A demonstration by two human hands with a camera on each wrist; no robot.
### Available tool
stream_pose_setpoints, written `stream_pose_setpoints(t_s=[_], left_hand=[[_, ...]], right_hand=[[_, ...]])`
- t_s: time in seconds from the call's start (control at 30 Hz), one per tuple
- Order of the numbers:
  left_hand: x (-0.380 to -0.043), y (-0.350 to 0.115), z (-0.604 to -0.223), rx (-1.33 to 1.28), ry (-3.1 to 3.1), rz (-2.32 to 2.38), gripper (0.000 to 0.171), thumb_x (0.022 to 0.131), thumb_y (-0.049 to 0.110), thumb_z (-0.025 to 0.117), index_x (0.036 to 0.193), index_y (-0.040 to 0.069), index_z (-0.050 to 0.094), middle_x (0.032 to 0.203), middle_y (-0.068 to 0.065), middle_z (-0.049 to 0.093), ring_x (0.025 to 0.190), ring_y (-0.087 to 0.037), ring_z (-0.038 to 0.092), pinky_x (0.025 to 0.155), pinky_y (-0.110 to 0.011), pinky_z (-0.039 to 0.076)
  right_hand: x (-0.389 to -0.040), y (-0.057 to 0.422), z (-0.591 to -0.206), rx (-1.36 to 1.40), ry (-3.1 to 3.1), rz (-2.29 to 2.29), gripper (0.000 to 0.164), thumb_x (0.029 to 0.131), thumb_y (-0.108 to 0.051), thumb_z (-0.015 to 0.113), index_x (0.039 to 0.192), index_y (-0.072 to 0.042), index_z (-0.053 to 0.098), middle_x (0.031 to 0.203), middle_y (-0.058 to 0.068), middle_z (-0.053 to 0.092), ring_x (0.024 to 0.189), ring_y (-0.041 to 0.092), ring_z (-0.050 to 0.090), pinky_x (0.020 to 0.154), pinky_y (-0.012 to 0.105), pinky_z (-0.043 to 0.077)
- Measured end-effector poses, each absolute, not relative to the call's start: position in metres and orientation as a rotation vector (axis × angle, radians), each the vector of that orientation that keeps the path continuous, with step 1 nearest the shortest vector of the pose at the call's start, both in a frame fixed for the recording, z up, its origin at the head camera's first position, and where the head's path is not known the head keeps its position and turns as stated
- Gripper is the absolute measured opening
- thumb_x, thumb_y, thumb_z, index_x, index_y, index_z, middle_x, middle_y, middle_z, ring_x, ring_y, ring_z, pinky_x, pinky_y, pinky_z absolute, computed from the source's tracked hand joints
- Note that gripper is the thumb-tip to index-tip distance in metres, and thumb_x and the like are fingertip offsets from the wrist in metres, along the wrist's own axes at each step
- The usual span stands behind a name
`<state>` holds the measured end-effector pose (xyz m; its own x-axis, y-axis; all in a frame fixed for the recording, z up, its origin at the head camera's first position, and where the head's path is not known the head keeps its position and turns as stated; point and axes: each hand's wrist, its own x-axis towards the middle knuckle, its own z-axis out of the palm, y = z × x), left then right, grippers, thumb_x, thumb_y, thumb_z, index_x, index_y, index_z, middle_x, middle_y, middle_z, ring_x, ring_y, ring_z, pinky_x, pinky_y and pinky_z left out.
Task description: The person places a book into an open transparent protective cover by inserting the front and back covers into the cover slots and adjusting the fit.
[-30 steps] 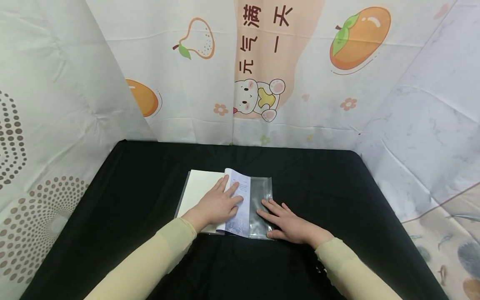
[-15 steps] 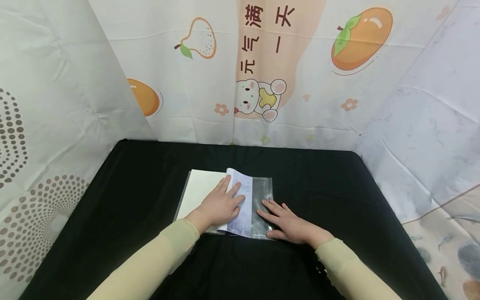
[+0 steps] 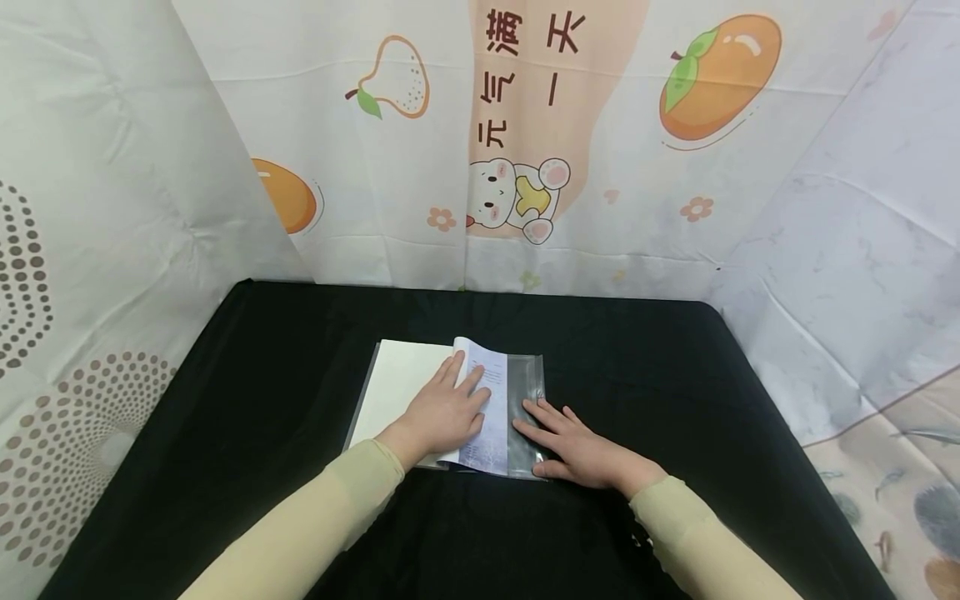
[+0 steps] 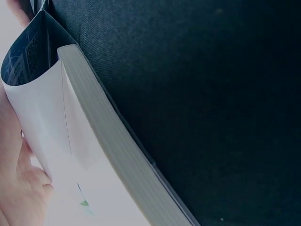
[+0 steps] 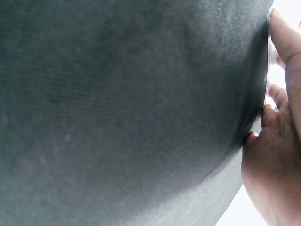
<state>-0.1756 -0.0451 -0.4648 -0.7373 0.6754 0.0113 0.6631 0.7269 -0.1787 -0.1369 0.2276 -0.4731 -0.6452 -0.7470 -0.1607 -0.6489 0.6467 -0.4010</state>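
Note:
An open book [image 3: 397,379] lies on the black cloth, its pale page facing up on the left. Its bluish printed cover [image 3: 487,429] bends up in a curve and reaches over a clear plastic book cover [image 3: 522,379]. My left hand [image 3: 441,414] rests on the bent cover with fingers spread. On the right edge of the plastic, my right hand [image 3: 573,450] presses with spread fingers. The left wrist view shows the thick page block [image 4: 106,127] and the curled cover [image 4: 37,108] beside the left hand [image 4: 21,183]. In the right wrist view the right hand [image 5: 277,146] is partly cut off.
A black cloth [image 3: 630,358] covers the table under the book. White printed curtains [image 3: 600,183] stand behind the table and along both sides.
My left hand has slid slightly to the right, and the printed cover's edge has moved with it farther over the clear plastic. The right hand has stayed in place.

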Motion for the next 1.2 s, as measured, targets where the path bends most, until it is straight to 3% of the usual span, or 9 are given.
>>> stream_pose_setpoints(t_s=[1.2], left_hand=[[-0.1758, -0.0376, -0.4689, -1.09, -2.832, 0.257, 0.047, 0.1, 0.042, 0.038, 0.137, 0.017, 0.049, 0.151, -0.012, 0.036, 0.14, -0.045, 0.012, 0.116, -0.053, 0.015]], right_hand=[[-0.1376, 0.2282, -0.4755, -1.139, 2.562, -0.46, 0.066, 0.098, -0.04, 0.054, 0.153, -0.018, 0.024, 0.16, 0.016, 0.007, 0.143, 0.036, 0.005, 0.109, 0.068, 0.013]])
